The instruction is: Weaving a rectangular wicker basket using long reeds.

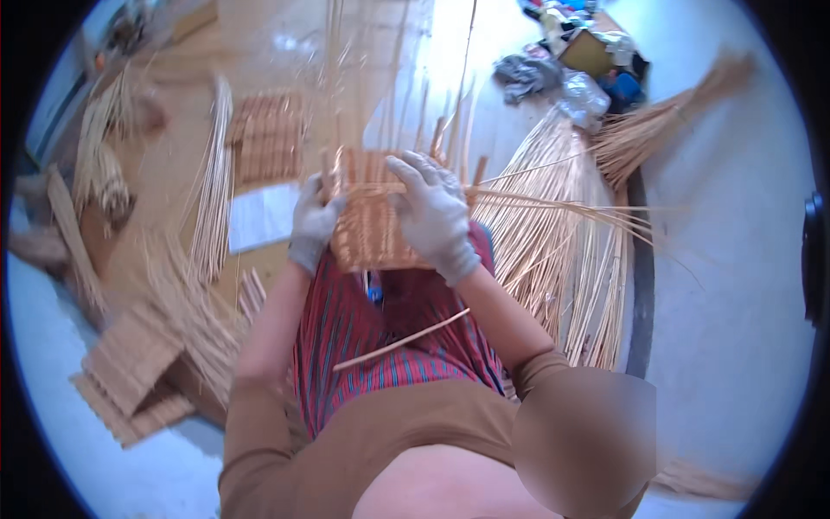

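A small half-woven wicker basket (372,229) rests over my lap, with tall stakes rising from its far side. Gripping its left edge is my gloved left hand (316,223), closed with the thumb on the near face. My right hand (430,212), also gloved, is closed over the basket's right part, its fingers bent across the upper weave. Long thin wicker strands (553,203) stick out to the right from beside that hand; whether its fingertips pinch any is hidden. A loose cane stick (402,340) lies across my striped red skirt (346,346).
Large bundles of cane (536,233) spread on the floor at the right, below a heap of bags (584,52). Left lie more canes (212,190), a woven panel (268,134), a white sheet (261,216) and stacked woven panels (134,359).
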The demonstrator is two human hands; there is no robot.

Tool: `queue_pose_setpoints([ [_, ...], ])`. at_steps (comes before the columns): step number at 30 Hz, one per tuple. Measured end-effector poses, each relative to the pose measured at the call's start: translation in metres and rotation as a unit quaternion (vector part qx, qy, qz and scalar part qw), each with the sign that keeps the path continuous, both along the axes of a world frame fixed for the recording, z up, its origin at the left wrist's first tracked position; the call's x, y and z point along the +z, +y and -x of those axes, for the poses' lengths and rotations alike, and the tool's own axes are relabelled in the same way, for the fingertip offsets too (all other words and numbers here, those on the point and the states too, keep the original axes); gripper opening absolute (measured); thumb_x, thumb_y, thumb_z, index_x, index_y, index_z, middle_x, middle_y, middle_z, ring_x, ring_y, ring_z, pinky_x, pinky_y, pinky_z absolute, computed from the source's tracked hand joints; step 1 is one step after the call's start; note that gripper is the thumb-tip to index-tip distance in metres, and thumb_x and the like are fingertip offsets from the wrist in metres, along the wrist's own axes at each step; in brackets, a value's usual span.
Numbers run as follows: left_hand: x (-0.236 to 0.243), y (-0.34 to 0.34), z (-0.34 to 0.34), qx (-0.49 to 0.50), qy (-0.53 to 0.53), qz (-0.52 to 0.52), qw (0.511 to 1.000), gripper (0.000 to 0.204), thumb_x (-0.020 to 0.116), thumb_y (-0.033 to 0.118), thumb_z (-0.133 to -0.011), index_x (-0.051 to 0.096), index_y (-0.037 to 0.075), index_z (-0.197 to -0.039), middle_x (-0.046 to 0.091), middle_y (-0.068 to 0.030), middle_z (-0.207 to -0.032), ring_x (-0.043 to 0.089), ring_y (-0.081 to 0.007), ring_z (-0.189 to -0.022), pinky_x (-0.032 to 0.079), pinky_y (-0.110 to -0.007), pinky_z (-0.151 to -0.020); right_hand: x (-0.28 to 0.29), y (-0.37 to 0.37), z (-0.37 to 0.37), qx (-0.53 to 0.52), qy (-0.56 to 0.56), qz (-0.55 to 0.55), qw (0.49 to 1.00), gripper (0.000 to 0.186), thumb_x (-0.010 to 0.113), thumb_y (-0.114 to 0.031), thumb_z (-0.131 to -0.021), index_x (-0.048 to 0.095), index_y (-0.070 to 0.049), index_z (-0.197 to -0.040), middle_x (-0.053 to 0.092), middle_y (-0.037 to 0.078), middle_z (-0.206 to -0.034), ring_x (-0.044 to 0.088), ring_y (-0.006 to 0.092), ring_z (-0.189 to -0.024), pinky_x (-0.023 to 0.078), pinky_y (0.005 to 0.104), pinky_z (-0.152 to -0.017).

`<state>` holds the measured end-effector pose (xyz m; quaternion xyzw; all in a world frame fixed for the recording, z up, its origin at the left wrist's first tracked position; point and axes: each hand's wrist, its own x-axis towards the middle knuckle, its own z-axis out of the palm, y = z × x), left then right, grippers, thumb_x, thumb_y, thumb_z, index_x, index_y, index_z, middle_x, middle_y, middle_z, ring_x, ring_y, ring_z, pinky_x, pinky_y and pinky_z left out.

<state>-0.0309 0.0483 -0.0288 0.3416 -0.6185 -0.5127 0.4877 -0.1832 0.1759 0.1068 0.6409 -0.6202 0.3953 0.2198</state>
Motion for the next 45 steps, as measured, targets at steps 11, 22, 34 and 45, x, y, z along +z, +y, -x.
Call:
queue_pose_setpoints([
  [11,0.035,0.014,0.065,-0.093,-0.357,0.056,0.928,0.051,0.044,0.052,-0.099,0.063,0.008,-0.116,0.068,-0.0243,-0.100,0.065,-0.0367,-0.103,0.049,-0.045,-0.091,-0.075,0.045,-0.014,-0.045,-0.203,-0.275,0.939,0.027,0.056,-0.019,-0.093,0.063,-0.006,-0.114,0.067,0.020,-0.105,0.065,0.0369,-0.098,0.052,0.0449,-0.084],
  [22,0.064,0.015,0.056,-0.224,-0.312,-0.092,0.919,0.031,0.061,0.035,-0.098,0.064,0.005,-0.104,0.065,-0.0057,-0.077,0.061,-0.0136,-0.048,0.052,-0.031,-0.046,-0.085,0.051,0.047,-0.023,-0.326,-0.202,0.923,0.018,0.067,-0.018,-0.090,0.067,-0.010,-0.106,0.068,0.013,-0.100,0.063,0.0378,-0.097,0.050,0.0425,-0.085],
  [34,-0.011,0.007,0.065,-0.007,-0.294,0.359,0.886,0.043,0.048,0.043,-0.099,0.065,0.004,-0.090,0.068,-0.0186,-0.085,0.066,-0.0377,-0.084,0.051,-0.046,-0.075,-0.019,-0.087,0.060,0.031,-0.016,0.062,0.997,0.046,0.058,-0.013,-0.097,0.044,-0.012,-0.141,0.067,0.013,-0.103,0.068,0.0188,-0.091,0.054,0.0337,-0.071],
  [45,0.054,0.035,0.066,0.135,-0.246,0.216,0.935,0.028,0.063,0.026,-0.093,0.055,0.011,-0.115,0.068,-0.0143,-0.087,0.067,-0.0349,-0.080,0.052,-0.047,-0.071,-0.072,0.065,0.119,0.093,-0.597,-0.062,0.794,0.015,0.056,-0.014,-0.101,0.061,-0.004,-0.110,0.070,0.009,-0.105,0.067,0.0146,-0.083,0.052,0.0247,-0.063],
])
